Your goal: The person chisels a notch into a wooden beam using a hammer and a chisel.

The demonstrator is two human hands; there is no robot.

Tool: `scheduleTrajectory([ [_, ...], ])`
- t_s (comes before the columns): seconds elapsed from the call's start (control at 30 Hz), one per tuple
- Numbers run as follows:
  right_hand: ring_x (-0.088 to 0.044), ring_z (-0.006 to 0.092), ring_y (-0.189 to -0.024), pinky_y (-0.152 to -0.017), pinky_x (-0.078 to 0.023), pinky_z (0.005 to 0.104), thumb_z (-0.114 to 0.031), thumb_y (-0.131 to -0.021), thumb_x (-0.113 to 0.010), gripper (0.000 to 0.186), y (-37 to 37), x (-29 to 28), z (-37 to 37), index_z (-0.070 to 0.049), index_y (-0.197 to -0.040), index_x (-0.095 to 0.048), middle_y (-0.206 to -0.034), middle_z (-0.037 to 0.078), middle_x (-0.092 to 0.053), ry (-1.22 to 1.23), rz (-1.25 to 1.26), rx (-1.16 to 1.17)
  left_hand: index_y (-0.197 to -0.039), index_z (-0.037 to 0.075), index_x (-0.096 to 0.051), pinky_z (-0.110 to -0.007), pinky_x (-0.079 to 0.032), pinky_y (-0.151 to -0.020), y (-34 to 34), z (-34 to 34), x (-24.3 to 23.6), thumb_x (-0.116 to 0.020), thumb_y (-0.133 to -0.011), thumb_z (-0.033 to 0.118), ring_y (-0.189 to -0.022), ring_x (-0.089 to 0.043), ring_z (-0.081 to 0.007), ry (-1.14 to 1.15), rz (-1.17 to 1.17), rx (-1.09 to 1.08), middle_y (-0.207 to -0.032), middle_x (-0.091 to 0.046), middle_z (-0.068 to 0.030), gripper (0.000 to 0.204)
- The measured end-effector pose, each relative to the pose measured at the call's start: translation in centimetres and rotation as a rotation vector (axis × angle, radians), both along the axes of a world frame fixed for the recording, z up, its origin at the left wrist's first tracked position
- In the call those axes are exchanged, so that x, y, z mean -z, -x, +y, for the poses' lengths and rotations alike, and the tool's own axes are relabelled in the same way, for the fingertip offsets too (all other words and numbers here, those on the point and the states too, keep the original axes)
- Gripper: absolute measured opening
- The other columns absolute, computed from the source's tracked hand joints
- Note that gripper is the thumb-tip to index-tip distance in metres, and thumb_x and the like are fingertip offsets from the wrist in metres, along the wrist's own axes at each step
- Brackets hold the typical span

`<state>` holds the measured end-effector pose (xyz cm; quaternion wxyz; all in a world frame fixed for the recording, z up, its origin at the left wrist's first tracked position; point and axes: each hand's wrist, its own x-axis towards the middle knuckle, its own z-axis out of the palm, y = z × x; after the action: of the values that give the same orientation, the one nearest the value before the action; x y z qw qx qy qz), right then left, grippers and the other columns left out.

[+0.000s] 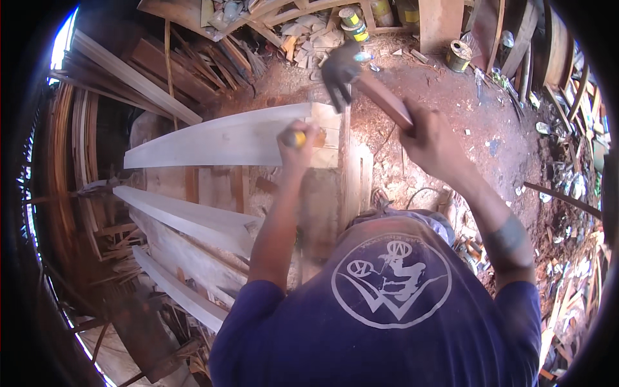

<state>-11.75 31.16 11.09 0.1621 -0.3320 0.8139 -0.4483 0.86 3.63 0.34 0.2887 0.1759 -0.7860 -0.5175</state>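
Note:
My right hand [433, 140] grips the wooden handle of a claw hammer [382, 97], raised to the right of the work. The hammer's dark head is blurred by motion. My left hand [295, 153] is closed round a yellow-handled chisel [298, 138], its handle end facing up; the blade is hard to make out. That hand rests over the right end of a wide pale board [216, 138], where marks or cuts show in the wood. The board lies across a wooden workbench [343, 148].
More pale planks [187, 213] lie nearer on the left. Stacked timber [129, 74] leans at the far left. Paint cans [353, 24] and wood offcuts [309, 39] sit at the back. An open tin [459, 57] stands on the dirt floor [496, 129], with litter along the right.

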Motion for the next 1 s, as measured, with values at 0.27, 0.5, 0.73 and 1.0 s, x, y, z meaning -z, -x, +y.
scheduleTrajectory([
  [0.27, -0.067, 0.0375, -0.072, -0.07, -0.049, 0.0464, -0.015, -0.084, -0.063, 0.025, 0.1, 1.7, 4.3, 0.003, -0.102, -0.058, -0.075, 0.024, -0.062, -0.117, -0.102, 0.231, -0.07, 0.008, -0.049, -0.026, -0.035, -0.054, -0.1, -4.4, -0.7, -0.062, -0.096, 0.015, -0.055, -0.043, -0.0093, -0.474, 0.267, -0.04, -0.062, -0.049, 0.0015, 0.03],
  [0.5, -0.067, 0.0387, -0.072, -0.07, -0.048, 0.0458, -0.015, -0.084, -0.065, 0.026, -0.5, -0.4, 2.6, 0.003, -0.102, -0.058, -0.071, 0.023, -0.061, -0.117, -0.087, 0.214, -0.068, 0.01, -0.04, -0.027, -0.031, -0.054, 0.6, -4.2, -1.9, -0.059, -0.098, 0.014, -0.054, -0.034, -0.0078, -0.315, 0.068, 0.104, -0.059, -0.039, 0.0027, 0.036],
  [0.73, -0.065, 0.0474, -0.073, -0.068, -0.052, 0.0517, -0.007, -0.082, -0.061, 0.018, 1.8, -3.9, -1.2, 0.001, -0.098, -0.059, -0.075, 0.027, -0.064, 0.093, 0.308, 0.031, -0.065, 0.008, -0.043, -0.026, -0.032, -0.051, 0.9, -4.5, 1.6, -0.066, -0.094, 0.012, -0.054, -0.04, -0.0066, -0.071, -0.006, 0.074, -0.06, -0.044, 0.0029, 0.037],
  [1.0, -0.068, 0.0432, -0.086, -0.072, -0.054, 0.0507, -0.005, -0.083, -0.059, 0.03, 0.2, -5.7, -6.2, 0.003, -0.111, -0.057, -0.088, 0.03, -0.065, 0.06, 0.428, -0.229, -0.066, 0.008, -0.047, -0.026, -0.035, -0.052, 1.3, -3.0, 0.3, -0.067, -0.093, 0.011, -0.055, -0.041, -0.0072, -0.178, 0.018, 0.053, -0.061, -0.046, 0.0023, 0.034],
])
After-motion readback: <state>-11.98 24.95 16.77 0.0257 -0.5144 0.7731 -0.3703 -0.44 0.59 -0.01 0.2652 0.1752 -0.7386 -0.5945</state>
